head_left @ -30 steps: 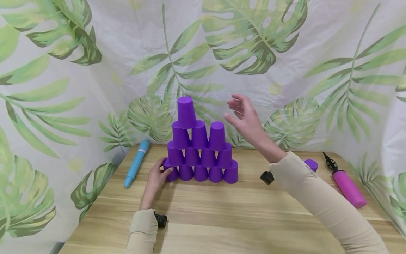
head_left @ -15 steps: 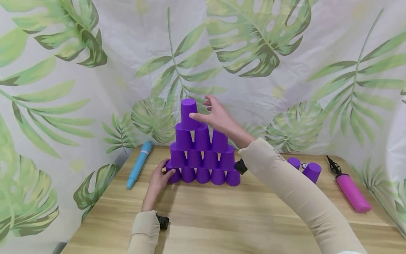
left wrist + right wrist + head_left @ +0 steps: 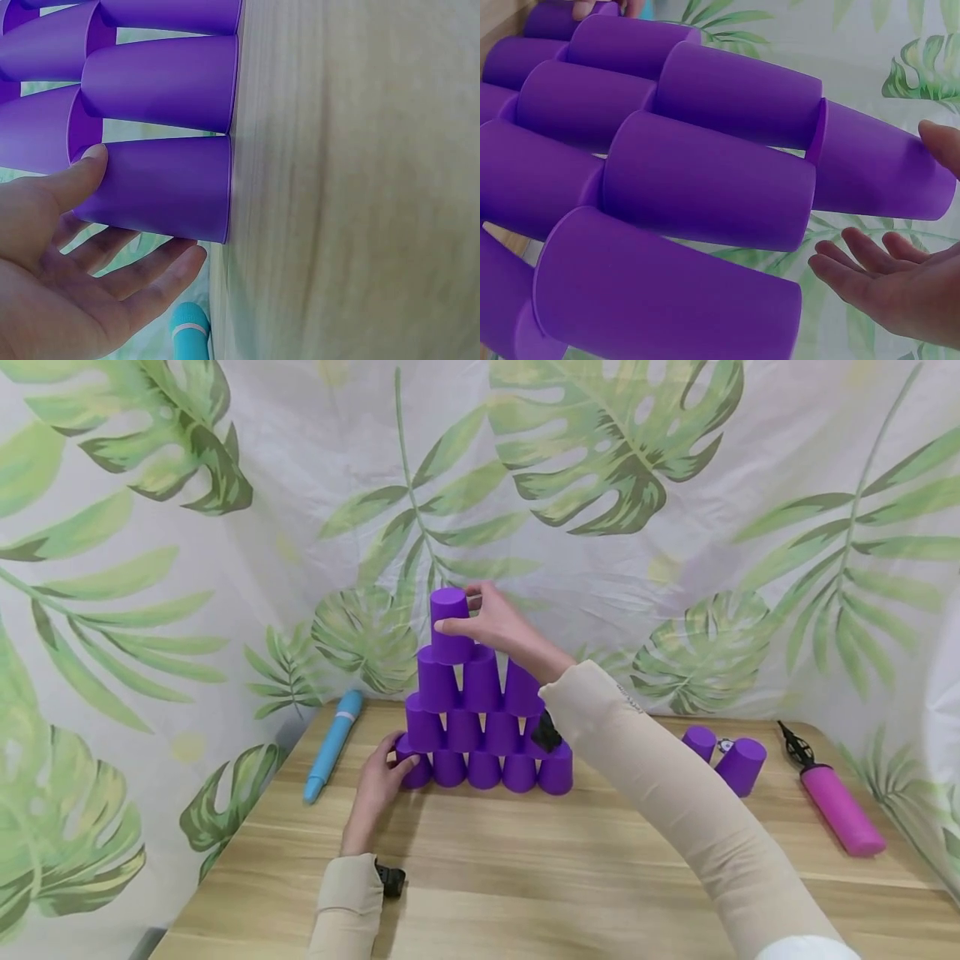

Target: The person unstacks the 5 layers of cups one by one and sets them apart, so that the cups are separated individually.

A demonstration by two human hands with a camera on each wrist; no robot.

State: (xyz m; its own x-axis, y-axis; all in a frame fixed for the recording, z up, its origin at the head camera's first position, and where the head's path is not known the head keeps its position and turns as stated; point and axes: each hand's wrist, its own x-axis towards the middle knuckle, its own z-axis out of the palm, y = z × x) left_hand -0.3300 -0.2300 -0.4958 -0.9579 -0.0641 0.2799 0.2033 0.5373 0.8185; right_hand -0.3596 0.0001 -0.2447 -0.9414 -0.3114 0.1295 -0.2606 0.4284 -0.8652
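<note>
Upside-down purple cups (image 3: 483, 768) stand stacked in rows, several in each of the two lowest rows and three in the third. One more cup (image 3: 450, 647) sits at the top, toward the left. My right hand (image 3: 498, 622) is around this top cup; in the right wrist view its thumb (image 3: 941, 146) is at the cup's closed end while the fingers (image 3: 855, 262) are spread, a gap showing beside the wall. Down at the table, my left hand (image 3: 378, 777) holds the leftmost bottom cup (image 3: 165, 187), thumb on its front and fingers at its outer side.
Two more purple cups (image 3: 741, 767) stand right of the stack, a small round object (image 3: 724, 745) between them. A pink hand pump (image 3: 842, 810) lies at the table's right, a blue tube-shaped pump (image 3: 333, 747) at its left. Leaf-print cloth (image 3: 585, 568) hangs behind the wooden table (image 3: 525, 877).
My right hand has moved left from beside the stack to the top cup, its thumb now over the front. The left hand stays at the bottom cup. The head view has shifted slightly.
</note>
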